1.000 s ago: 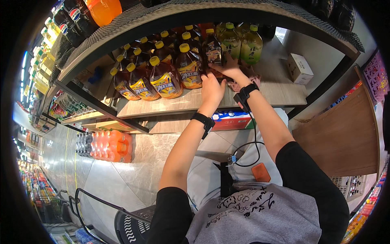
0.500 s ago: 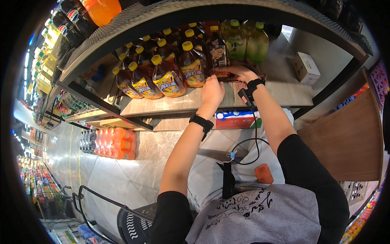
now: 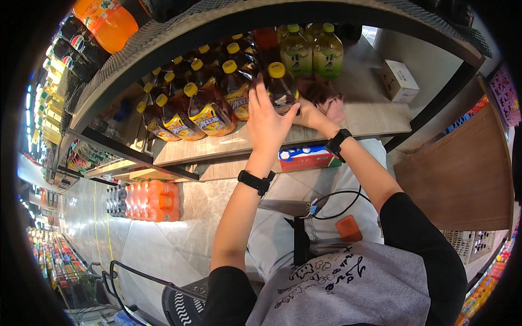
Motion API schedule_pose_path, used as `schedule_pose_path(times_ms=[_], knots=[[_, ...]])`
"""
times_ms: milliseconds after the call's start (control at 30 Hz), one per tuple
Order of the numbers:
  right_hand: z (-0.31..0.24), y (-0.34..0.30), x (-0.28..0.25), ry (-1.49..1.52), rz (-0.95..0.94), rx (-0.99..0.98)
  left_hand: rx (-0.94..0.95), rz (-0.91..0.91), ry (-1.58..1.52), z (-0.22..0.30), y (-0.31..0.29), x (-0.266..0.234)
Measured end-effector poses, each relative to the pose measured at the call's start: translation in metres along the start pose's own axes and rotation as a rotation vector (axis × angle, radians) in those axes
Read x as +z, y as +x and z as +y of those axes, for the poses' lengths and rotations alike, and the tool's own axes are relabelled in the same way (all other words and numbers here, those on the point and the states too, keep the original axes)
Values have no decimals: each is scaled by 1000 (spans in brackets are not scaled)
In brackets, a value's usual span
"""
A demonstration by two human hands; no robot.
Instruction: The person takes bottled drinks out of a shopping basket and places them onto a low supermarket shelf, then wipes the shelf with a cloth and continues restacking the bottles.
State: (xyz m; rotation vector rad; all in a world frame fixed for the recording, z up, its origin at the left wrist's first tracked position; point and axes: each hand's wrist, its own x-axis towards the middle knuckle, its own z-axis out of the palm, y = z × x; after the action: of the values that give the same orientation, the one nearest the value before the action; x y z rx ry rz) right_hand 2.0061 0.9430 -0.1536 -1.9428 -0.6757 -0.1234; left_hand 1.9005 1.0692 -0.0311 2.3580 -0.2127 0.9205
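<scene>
Left hand (image 3: 266, 120) spread beside the yellow-capped bottle (image 3: 281, 86) behind the shelf's (image 3: 375, 115) front edge, right hand (image 3: 314, 116) at its base, grip undeterminable; positioning appears in hand, next calling for steady support

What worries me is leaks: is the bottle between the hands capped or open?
Capped: a yellow cap sits on top of the bottle, between the left hand and right hand. Its tightness cannot be told.

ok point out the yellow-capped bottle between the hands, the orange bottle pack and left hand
Yellow-capped bottle (image 3: 283, 87): head view, upper body
Orange bottle pack (image 3: 153, 201): head view, wrapped middle
Left hand (image 3: 267, 120): head view, back
</scene>
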Motion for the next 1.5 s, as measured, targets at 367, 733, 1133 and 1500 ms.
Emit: schedule_pose_path(times_ms=[367, 733, 1133, 1500], knots=[[-15, -20, -8, -664, -219, 215, 187, -60, 125, -7, 40, 23], [41, -20, -64, -1007, -84, 343, 217, -149, 292, -8, 67, 51], [-37, -5, -30, -292, -45, -254, 206, -30, 176, -29, 37, 22], [-40, 37, 12, 328, 278, -150, -114, 57, 5, -92, 52, 8]])
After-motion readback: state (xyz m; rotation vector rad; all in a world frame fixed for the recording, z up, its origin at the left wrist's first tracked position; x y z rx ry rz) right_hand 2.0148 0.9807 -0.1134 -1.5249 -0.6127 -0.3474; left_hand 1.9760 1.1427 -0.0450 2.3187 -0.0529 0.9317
